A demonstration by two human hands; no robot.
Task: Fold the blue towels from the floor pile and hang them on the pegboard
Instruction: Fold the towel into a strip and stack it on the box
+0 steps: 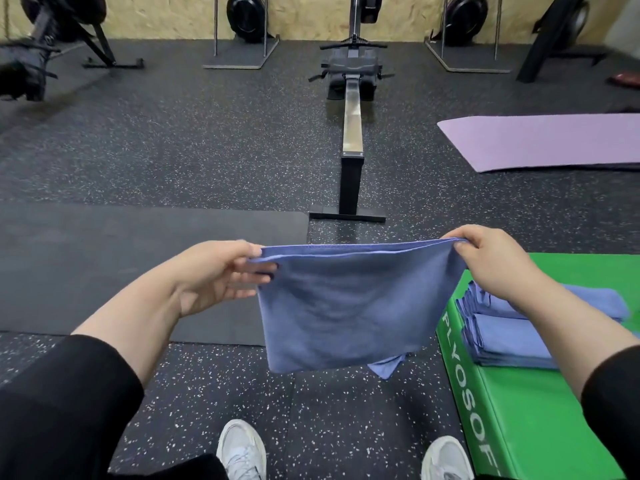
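Note:
A blue towel [349,306], folded double, hangs in the air in front of me. My left hand [221,271] pinches its top left corner and my right hand [491,261] pinches its top right corner, stretching the top edge taut. A corner of another blue towel [386,367] shows on the floor below and behind it. Folded blue towels [509,337] lie stacked on a green plyo box [512,420] under my right forearm. No pegboard is in view.
A rowing machine [351,133] runs away from me straight ahead. A black mat [121,265] lies on the left and a purple mat [547,140] at the right back. More gym machines stand along the far wall. My white shoes [242,448] are below.

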